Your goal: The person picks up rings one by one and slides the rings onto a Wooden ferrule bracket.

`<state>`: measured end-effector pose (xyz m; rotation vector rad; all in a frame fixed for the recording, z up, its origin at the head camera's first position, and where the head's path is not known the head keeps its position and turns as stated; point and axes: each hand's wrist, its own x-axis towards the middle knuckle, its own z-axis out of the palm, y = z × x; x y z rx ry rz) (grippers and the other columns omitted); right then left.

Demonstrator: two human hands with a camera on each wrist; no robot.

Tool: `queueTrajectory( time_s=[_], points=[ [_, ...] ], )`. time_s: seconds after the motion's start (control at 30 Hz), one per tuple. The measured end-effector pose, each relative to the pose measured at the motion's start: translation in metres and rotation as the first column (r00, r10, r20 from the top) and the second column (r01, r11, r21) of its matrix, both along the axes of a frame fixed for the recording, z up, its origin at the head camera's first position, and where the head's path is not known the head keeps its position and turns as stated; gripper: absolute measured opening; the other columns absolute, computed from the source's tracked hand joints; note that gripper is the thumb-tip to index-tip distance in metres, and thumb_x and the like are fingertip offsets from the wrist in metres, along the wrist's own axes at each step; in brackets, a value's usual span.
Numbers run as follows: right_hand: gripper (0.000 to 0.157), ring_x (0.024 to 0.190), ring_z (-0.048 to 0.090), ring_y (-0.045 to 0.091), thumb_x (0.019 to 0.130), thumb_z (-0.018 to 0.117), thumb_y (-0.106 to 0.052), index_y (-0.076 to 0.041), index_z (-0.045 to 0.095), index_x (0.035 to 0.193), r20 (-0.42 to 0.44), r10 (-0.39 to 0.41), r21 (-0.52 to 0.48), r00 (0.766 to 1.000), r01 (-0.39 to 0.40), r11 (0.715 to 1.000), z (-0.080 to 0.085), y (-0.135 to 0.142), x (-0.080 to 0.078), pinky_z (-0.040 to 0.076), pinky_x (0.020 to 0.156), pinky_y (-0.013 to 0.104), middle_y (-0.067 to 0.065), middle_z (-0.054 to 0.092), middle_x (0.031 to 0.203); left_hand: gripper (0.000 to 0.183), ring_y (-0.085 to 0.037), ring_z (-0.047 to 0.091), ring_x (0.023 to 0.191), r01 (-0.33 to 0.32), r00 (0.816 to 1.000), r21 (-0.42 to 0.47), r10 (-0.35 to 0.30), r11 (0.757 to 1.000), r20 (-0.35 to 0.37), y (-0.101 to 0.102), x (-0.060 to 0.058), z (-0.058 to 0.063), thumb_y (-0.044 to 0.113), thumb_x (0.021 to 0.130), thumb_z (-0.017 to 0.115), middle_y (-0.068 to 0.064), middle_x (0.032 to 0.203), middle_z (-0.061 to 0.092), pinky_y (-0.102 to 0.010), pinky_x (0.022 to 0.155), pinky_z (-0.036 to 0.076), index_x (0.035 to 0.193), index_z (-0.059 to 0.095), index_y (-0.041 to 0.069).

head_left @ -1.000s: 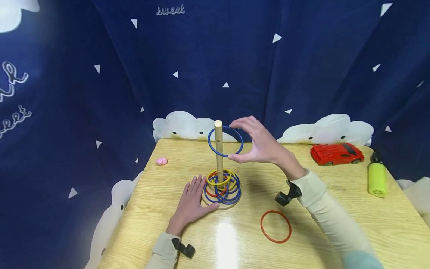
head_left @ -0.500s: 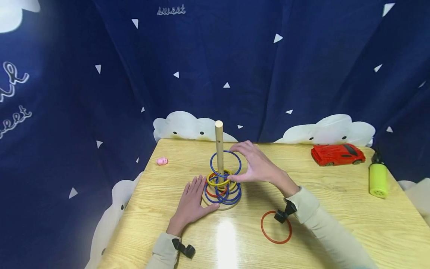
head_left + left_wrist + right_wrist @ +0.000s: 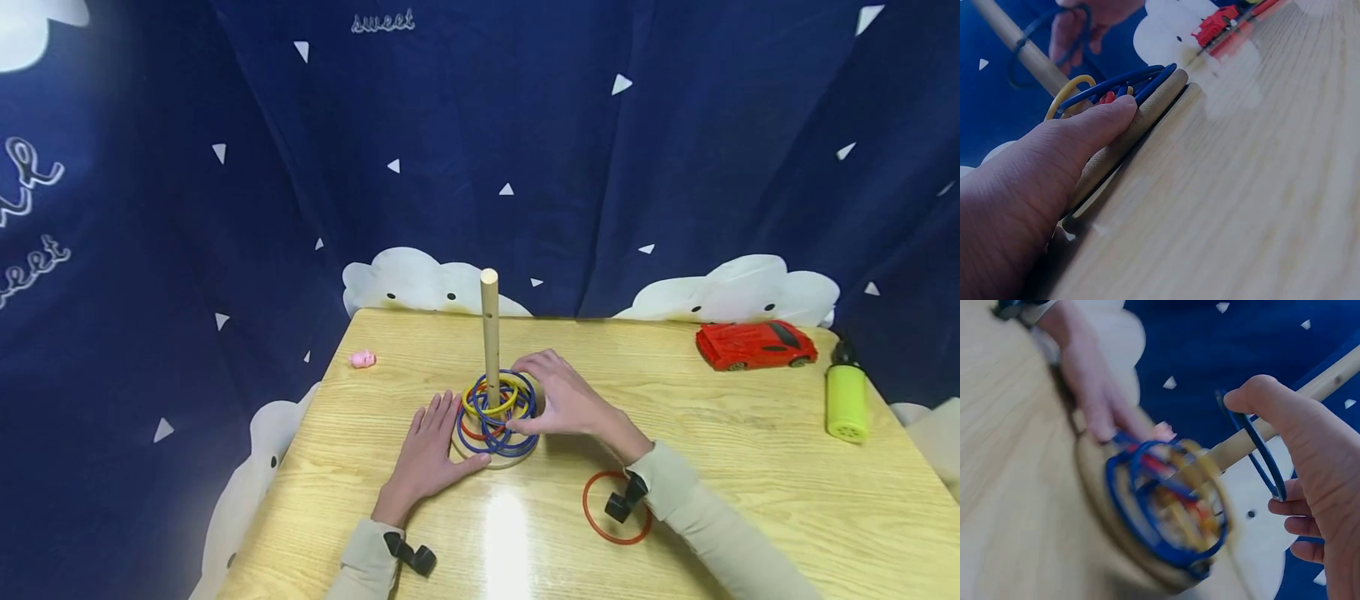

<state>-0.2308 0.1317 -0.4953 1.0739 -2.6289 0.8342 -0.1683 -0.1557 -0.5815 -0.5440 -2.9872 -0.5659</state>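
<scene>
A wooden peg [image 3: 491,333] stands upright on a round wooden base [image 3: 1094,481], threaded through a pile of blue, yellow and red rings. My right hand [image 3: 566,400] holds a blue ring [image 3: 1264,453] by its edge between thumb and fingers. That ring encircles the peg, and in the head view it sits low, overlapping a yellow ring [image 3: 468,406] of the pile. With fingers stretched out, my left hand [image 3: 427,454] rests at the left side of the base. Its thumb [image 3: 1107,119] lies along the base's rim.
A loose red ring [image 3: 588,510] lies on the wooden table [image 3: 712,433], partly behind the right wrist camera. Toward the back right are a red toy car [image 3: 753,346] and a lime-green bottle [image 3: 846,404]. A small pink toy [image 3: 363,359] sits back left.
My right hand has brought the blue ring down along the peg, from near its top to the pile. The left hand has stayed in place.
</scene>
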Motion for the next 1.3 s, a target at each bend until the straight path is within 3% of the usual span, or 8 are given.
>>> queueTrajectory(
  time_s=[0.17, 0.5, 0.8, 1.3],
  points=[
    [0.094, 0.126, 0.052, 0.027, 0.072, 0.082, -0.066, -0.002, 0.063, 0.138, -0.005, -0.023, 0.043, 1.000, 0.023, 0.999, -0.024, 0.006, 0.006, 0.047, 0.106, 0.052, 0.010, 0.062, 0.137, 0.119, -0.030, 0.011, 0.162, -0.002, 1.000, 0.014, 0.002, 1.000, 0.003, 0.000, 0.000, -0.001, 0.089, 0.084, 0.051, -0.012, 0.174, 0.018, -0.052, 0.130, 0.010, 0.169, 0.018, 0.011],
    [0.095, 0.131, 0.051, 0.030, 0.075, 0.085, -0.061, -0.002, 0.058, 0.145, 0.040, -0.108, -0.018, 0.993, 0.109, 0.994, -0.051, 0.041, 0.038, 0.045, 0.107, 0.055, 0.011, 0.059, 0.143, 0.119, -0.029, 0.010, 0.162, -0.005, 1.000, 0.003, 0.005, 1.000, 0.008, -0.001, -0.002, -0.001, 0.089, 0.084, 0.051, -0.009, 0.175, 0.015, -0.050, 0.130, 0.007, 0.169, 0.015, 0.013],
    [0.091, 0.133, 0.049, 0.030, 0.077, 0.086, -0.060, -0.007, 0.058, 0.146, 0.094, -0.199, -0.037, 0.975, 0.203, 0.978, -0.067, 0.081, 0.072, 0.044, 0.108, 0.056, 0.011, 0.057, 0.144, 0.120, -0.027, 0.007, 0.162, -0.006, 1.000, -0.006, 0.006, 1.000, 0.024, -0.001, -0.002, -0.003, 0.090, 0.084, 0.049, -0.008, 0.175, 0.013, -0.048, 0.130, 0.006, 0.169, 0.012, 0.015],
    [0.081, 0.131, 0.044, 0.025, 0.078, 0.089, -0.050, -0.009, 0.061, 0.142, 0.126, -0.279, -0.073, 0.952, 0.290, 0.954, -0.079, 0.115, 0.106, 0.038, 0.103, 0.048, 0.006, 0.054, 0.144, 0.120, -0.028, 0.008, 0.162, -0.006, 1.000, -0.006, 0.006, 1.000, 0.016, -0.002, -0.002, -0.002, 0.091, 0.084, 0.049, -0.009, 0.175, 0.014, -0.049, 0.130, 0.006, 0.169, 0.013, 0.014]
  ],
)
